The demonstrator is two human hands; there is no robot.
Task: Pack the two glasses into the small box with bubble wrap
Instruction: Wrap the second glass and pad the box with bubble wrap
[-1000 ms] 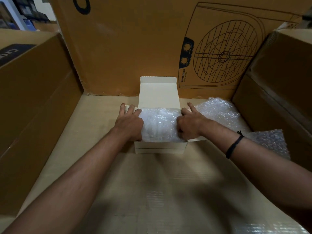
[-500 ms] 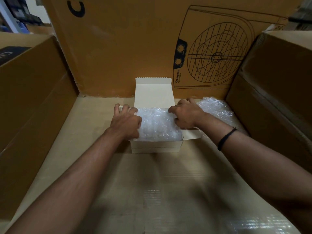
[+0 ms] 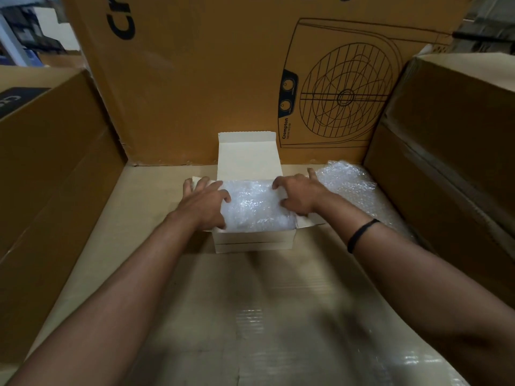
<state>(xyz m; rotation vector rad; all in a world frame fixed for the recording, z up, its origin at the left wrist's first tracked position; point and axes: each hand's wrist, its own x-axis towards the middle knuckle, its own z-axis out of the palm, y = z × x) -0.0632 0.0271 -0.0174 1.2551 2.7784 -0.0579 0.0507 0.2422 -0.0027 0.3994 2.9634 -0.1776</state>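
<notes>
The small box point(image 3: 252, 242) sits in the middle of the frame on a flat cardboard worktop point(image 3: 250, 316), its lid flap standing up at the back. Bubble wrap point(image 3: 255, 207) fills the open top, right to the edges. The left hand point(image 3: 204, 203) lies flat on the wrap's left edge, fingers spread, gripping nothing. The right hand point(image 3: 299, 195) presses the right edge with bent fingers; I cannot tell if its grip holds the wrap. More loose wrap point(image 3: 348, 182) lies right of the box. Big brown cartons point(image 3: 195, 79) wall in three sides; the near worktop is open.
</notes>
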